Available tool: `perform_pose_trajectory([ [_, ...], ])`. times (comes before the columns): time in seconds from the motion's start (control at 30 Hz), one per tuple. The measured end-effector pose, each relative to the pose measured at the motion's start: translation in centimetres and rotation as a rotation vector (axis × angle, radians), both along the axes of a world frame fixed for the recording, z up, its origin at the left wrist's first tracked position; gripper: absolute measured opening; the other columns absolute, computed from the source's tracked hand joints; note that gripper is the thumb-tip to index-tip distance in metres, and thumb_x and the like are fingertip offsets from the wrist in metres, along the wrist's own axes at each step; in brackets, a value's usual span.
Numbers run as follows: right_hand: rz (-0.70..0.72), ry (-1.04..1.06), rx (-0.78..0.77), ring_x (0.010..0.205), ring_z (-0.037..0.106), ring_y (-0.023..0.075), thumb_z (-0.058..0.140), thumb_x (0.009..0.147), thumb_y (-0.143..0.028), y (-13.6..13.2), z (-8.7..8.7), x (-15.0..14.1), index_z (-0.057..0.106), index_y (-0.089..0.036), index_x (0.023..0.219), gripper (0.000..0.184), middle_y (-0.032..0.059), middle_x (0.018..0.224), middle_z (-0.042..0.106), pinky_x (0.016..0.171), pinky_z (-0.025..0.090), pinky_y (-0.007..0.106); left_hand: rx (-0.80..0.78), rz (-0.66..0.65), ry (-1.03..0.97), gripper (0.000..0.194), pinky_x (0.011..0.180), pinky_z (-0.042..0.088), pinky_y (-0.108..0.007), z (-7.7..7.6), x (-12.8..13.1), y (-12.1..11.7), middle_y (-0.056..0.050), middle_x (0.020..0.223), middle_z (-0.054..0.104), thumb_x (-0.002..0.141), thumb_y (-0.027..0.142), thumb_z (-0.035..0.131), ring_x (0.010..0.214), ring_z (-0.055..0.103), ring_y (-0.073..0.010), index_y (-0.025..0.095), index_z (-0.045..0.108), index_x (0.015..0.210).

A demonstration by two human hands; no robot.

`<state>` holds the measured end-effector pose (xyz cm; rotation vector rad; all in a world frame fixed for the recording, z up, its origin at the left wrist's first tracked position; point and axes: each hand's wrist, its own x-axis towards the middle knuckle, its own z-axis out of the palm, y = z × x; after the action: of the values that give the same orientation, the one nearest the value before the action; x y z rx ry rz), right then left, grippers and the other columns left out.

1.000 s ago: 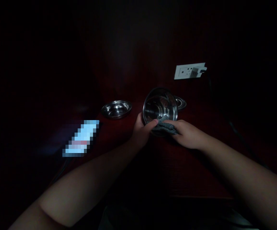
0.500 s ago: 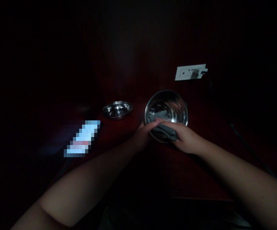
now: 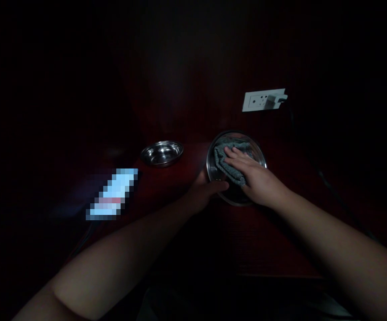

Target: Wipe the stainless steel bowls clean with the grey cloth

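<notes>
A shiny, deep stainless steel bowl (image 3: 210,161) is tipped so that its mouth faces me. My left hand (image 3: 205,189) grips its lower left edge, the thumb lying over the rim and the other fingers hidden behind. A grey-green cloth (image 3: 228,166) with a checked edge is bunched inside the mouth. My right hand (image 3: 252,171) presses this cloth against the bowl's inside, its fingers stretched over the fabric and the thumb out of sight.
A smaller shallow steel bowl (image 3: 162,154) stands to the left on the dark red table (image 3: 273,249). Nearer lies a lit phone (image 3: 113,194), its screen pixelated. A white wall socket (image 3: 263,100) holds a plug, its cable running down right. The surroundings are very dark.
My right hand has moved the cloth up and deeper over the bowl's inside, its fingers now spread on top. My left thumb has come off the cloth and rests on the rim.
</notes>
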<state>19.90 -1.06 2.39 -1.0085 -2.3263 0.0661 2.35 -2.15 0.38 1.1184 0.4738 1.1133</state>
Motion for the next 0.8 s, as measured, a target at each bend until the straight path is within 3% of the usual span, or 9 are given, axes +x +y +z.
perform_pose_trajectory([
  [0.13,-0.093,-0.064,-0.023,0.139,0.025,0.0267,0.046,0.058,0.004,0.3,-0.2,0.3,0.046,-0.013,0.133,0.077,0.0112,0.149,0.031,0.114,0.021,0.049,0.010,0.048,-0.057,0.073,0.090,0.045,-0.042,-0.3,0.0,0.4,-0.008,0.119,0.061,0.059,0.015,0.069,0.109,0.057,-0.0267,0.025,0.043,0.127],
  [0.27,-0.093,-0.141,-0.087,0.135,0.033,0.0268,0.048,0.065,0.001,0.4,-0.6,0.4,0.051,-0.013,0.129,0.065,0.0138,0.145,0.037,0.113,0.022,0.050,-0.006,0.143,-0.039,0.068,0.088,0.045,-0.040,-0.6,-0.3,0.8,-0.008,0.112,0.062,0.057,0.013,0.067,0.104,0.058,-0.0253,0.022,0.045,0.120],
  [0.4,0.027,-0.180,-0.198,0.133,0.036,0.0246,0.047,0.068,0.002,0.1,-0.8,0.3,0.051,-0.021,0.129,0.066,0.0091,0.144,0.040,0.113,0.023,0.051,0.013,0.227,-0.055,0.059,0.085,0.045,-0.038,-0.6,-0.5,1.2,-0.006,0.103,0.062,0.058,0.014,0.065,0.097,0.059,-0.0239,0.021,0.048,0.114],
  [0.57,0.200,-0.069,-0.288,0.130,0.042,0.0221,0.046,0.072,0.003,-0.3,-0.9,0.2,0.051,-0.027,0.130,0.065,0.0022,0.139,0.048,0.114,0.024,0.048,-0.003,0.365,-0.033,0.045,0.084,0.045,-0.037,-0.6,-0.5,1.3,-0.005,0.097,0.063,0.062,0.020,0.059,0.092,0.059,-0.0221,0.019,0.053,0.107],
  [0.8,0.407,0.121,-0.397,0.126,0.048,0.0197,0.051,0.082,-0.006,-0.9,-0.1,-0.4,0.048,-0.027,0.132,0.055,0.0024,0.136,0.052,0.109,0.034,0.042,-0.046,0.478,-0.002,0.038,0.078,0.045,-0.036,-0.2,-0.4,0.9,-0.003,0.084,0.064,0.062,0.025,0.058,0.081,0.059,-0.0209,0.018,0.059,0.099],
])
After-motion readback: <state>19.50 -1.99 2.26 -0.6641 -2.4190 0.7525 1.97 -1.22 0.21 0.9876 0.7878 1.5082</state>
